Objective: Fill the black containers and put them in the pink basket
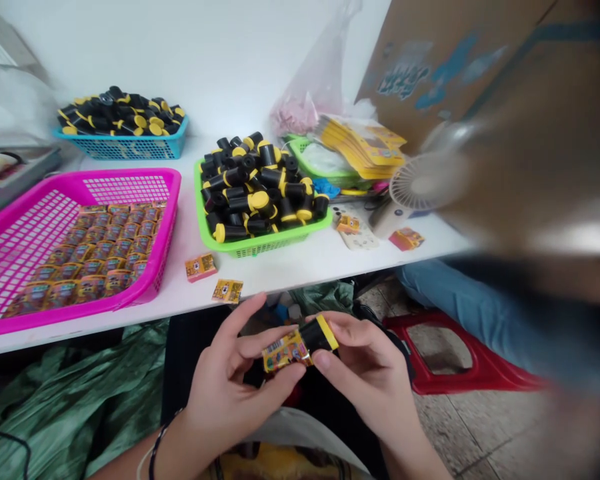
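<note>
Two hands [230, 393] [370, 380] hold a yellow-capped black tube [318, 335].

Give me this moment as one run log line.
left hand: printed packet | right hand: black yellow-capped canister | packet meets canister end | nearby: green basket of canisters

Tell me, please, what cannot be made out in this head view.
Head view:
- Print on the label beside the black tube: too small, partly covered by the fingers.
- Packets in the pink basket: print too small.
- Right edge: a close brown blur hides what lies behind.
</note>
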A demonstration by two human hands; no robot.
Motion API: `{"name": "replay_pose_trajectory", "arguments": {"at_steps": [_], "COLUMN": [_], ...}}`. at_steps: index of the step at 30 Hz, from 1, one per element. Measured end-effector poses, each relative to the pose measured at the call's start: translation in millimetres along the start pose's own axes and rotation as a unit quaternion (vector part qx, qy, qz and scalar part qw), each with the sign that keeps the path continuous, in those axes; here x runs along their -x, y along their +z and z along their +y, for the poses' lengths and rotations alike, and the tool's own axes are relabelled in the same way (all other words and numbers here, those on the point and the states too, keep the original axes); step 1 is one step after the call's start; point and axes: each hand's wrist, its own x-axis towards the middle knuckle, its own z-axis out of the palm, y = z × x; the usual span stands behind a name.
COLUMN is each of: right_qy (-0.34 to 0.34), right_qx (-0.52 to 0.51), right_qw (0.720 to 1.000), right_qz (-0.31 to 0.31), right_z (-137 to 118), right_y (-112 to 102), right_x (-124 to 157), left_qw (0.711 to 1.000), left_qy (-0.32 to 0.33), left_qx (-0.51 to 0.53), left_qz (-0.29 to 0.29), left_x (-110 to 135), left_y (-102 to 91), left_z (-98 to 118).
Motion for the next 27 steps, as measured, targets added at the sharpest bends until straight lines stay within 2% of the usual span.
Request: {"name": "replay_pose_trajectory", "arguments": {"at_steps": [3, 7, 10, 14, 17, 21, 24, 27], "right_qy": [-0.037, -0.071, -0.09, -0.125, -0.154, -0.206, -0.229, -0.254], "right_qx": [0.055, 0.128, 0.157, 0.2, 0.266, 0.353, 0.334, 0.331], "right_qw": [0.997, 0.986, 0.981, 0.964, 0.941, 0.908, 0.913, 0.909], "right_qz": [-0.048, -0.075, -0.078, -0.12, -0.142, -0.091, -0.04, -0.026], "right_z": [-7, -11, -11, -11, -12, -5, 4, 9], "right_y": [-1, 1, 2, 0, 0, 9, 16, 19], "right_x": [-4, -8, -7, -5, -4, -1, 2, 2], "left_qw": [0.999, 0.998, 0.999, 0.998, 0.994, 0.977, 0.964, 0.961], "left_qy": [-0.032, -0.023, -0.018, -0.021, -0.054, -0.108, -0.117, -0.107], "left_qx": [0.04, 0.042, 0.039, 0.053, 0.085, 0.183, 0.236, 0.255], "left_qz": [-0.009, -0.035, -0.006, 0.029, 0.04, 0.032, 0.028, 0.025], "left_x": [-4, -8, -7, -6, -9, -19, -21, -17], "left_y": [0.2, -3.1, -2.6, -0.5, 0.2, 3.3, 7.9, 12.0], "left_z": [4, 1, -2, -1, 2, 5, 5, 5]}}
